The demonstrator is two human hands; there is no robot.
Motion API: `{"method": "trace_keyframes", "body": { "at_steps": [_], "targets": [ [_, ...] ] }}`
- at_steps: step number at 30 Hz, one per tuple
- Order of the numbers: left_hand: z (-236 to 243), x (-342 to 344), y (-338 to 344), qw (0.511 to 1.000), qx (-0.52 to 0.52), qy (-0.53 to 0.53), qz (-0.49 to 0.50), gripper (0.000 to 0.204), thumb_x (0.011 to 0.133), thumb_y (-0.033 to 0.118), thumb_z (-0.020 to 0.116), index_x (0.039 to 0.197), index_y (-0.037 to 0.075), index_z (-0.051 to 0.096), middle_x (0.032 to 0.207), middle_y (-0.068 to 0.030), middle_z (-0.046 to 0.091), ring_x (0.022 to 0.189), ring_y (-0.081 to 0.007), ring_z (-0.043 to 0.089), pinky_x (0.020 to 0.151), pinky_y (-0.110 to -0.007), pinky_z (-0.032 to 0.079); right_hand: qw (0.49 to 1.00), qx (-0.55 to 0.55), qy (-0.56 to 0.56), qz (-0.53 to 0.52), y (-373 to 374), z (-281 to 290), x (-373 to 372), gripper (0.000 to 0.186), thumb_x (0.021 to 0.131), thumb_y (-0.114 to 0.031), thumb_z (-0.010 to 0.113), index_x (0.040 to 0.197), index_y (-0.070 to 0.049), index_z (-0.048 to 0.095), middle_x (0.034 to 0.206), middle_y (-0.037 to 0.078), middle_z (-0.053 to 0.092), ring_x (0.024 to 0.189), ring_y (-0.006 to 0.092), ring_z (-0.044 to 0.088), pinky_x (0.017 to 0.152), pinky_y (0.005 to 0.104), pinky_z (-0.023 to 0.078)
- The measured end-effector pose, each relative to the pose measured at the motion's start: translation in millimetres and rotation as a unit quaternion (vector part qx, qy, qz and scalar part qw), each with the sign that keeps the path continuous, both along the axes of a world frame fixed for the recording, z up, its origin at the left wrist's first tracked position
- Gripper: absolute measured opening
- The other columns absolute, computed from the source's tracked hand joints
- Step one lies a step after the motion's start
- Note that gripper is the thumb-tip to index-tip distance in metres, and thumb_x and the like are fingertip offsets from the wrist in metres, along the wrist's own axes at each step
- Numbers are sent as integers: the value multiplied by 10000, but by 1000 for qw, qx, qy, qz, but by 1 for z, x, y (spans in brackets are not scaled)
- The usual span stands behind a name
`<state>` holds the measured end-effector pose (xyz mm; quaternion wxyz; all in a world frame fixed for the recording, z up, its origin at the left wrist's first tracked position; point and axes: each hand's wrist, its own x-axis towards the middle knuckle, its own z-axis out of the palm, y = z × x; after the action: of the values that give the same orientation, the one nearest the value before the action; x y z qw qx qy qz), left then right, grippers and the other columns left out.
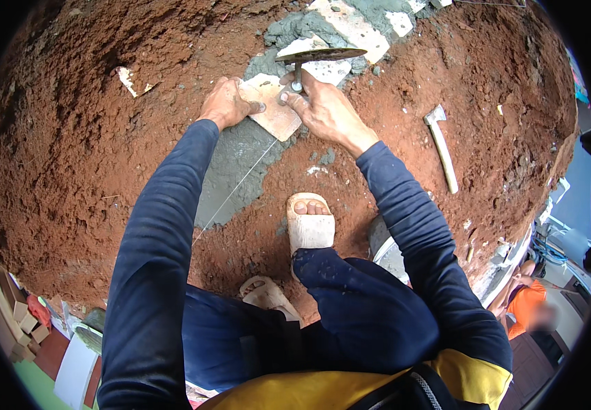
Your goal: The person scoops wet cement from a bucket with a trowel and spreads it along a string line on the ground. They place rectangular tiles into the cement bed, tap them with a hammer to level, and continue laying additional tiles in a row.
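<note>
A pale square tile piece (273, 119) lies at the upper middle, where my left hand (227, 104) grips its left side with thumb on top. My right hand (319, 109) is closed around the handle of a trowel (326, 54), its thumb touching the tile's right side. The trowel's metal blade is raised above the hand. Grey wet mortar (230, 171) spreads below the tile along a thin white string (241, 183). Behind, more pale stone pieces (364, 27) sit in mortar. A small axe-like hammer (442, 150) with a pale handle lies to the right of my right hand.
Red soil (63, 157) surrounds the mortar strip. My sandalled feet (309, 229) stand on it, beside a partly hidden bucket (388, 256). Wooden offcuts (8, 314) lie at lower left. A person in orange (524, 307) is at the right edge, below blue coiled hose (562, 253).
</note>
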<state>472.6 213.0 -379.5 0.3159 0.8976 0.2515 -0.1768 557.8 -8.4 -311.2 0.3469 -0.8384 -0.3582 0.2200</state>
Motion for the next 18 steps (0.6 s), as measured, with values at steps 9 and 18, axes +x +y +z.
{"method": "trace_keyframes", "body": {
  "at_steps": [9, 18],
  "targets": [
    [0, 4, 2, 998, -8, 61, -17, 866, 756, 513, 911, 1393, 3, 620, 1465, -209, 579, 1363, -369, 581, 1126, -450, 485, 999, 8, -32, 25, 1, 3, 5, 357, 1014, -331, 642, 1277, -91, 615, 1019, 278, 728, 1009, 464, 708, 878, 513, 552],
    [-11, 5, 4, 1000, 6, 6, -11, 674, 723, 456, 931, 1180, 5, 728, 1246, -215, 703, 1165, -351, 690, 1007, -440, 530, 998, -9, -55, 20, -3, 0, 8, 396, 1017, -348, 647, 1265, -42, 605, 953, 287, 721, 968, 469, 710, 852, 542, 544]
  ]
}}
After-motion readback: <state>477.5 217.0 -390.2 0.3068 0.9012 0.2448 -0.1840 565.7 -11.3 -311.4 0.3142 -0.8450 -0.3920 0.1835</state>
